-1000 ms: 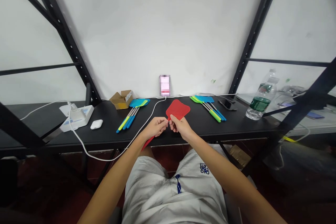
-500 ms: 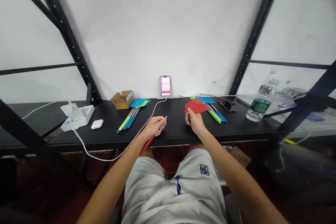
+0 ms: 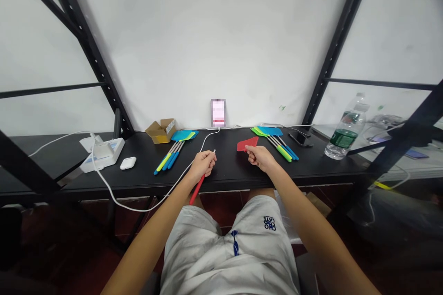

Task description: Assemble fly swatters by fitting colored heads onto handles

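My left hand (image 3: 204,164) is closed round a red fly swatter handle (image 3: 197,189), whose lower end slants down over the table's front edge. A short pale rod tip sticks out above the fingers. In my right hand (image 3: 259,156) a red fly swatter head (image 3: 247,144) is pinched near its base and held tilted over the table. The head and the handle are apart. Right of that hand lies a group of green and blue fly swatters (image 3: 277,140). Another group of blue and yellow-green fly swatters (image 3: 175,150) lies left of my left hand.
On the black table (image 3: 228,170) are an opened cardboard box (image 3: 161,132), a white earbud case (image 3: 128,163), a power strip (image 3: 104,156) and a dark phone (image 3: 300,138). A lit phone (image 3: 218,113) leans on the wall; its white cable passes my left arm. Bottles (image 3: 342,136) stand right.
My right hand has brought the red head left and turned it, away from the swatters on the right. My left hand has shifted slightly left, with the handle hanging steeper.
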A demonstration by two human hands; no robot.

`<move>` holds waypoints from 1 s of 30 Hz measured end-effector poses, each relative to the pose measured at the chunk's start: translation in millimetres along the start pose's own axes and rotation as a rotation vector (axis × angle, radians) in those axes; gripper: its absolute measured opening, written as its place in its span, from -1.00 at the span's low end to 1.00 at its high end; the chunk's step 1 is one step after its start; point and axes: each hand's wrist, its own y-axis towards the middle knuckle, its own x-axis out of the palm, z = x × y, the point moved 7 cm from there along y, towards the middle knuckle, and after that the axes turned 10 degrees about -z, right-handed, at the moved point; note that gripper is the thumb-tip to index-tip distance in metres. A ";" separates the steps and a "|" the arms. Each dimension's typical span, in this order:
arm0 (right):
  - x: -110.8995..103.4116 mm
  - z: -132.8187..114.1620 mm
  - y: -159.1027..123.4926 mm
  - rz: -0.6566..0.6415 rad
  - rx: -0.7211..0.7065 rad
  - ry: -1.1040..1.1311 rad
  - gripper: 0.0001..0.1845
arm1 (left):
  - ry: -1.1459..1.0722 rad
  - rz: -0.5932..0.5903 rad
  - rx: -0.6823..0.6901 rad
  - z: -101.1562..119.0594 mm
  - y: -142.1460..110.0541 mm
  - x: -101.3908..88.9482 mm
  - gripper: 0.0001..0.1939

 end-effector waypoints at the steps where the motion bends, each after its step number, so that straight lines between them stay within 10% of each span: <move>1: -1.3 0.0 0.4 0.016 -0.001 0.015 -0.72 | 0.000 0.003 -0.003 0.3 -0.2 0.2 -0.71; 7: 4.7 -0.4 -2.8 0.062 -0.013 -0.006 -0.71 | -0.014 0.034 0.005 2.6 -0.8 -0.4 -0.74; 18: 134.9 29.8 -66.0 -0.705 0.161 -0.521 -0.60 | -0.279 0.276 0.120 7.4 -6.8 -15.9 -0.84; 30: 164.1 46.4 -86.0 -0.653 0.180 -0.748 -0.76 | -0.465 0.481 0.236 3.8 -14.3 -28.3 -0.82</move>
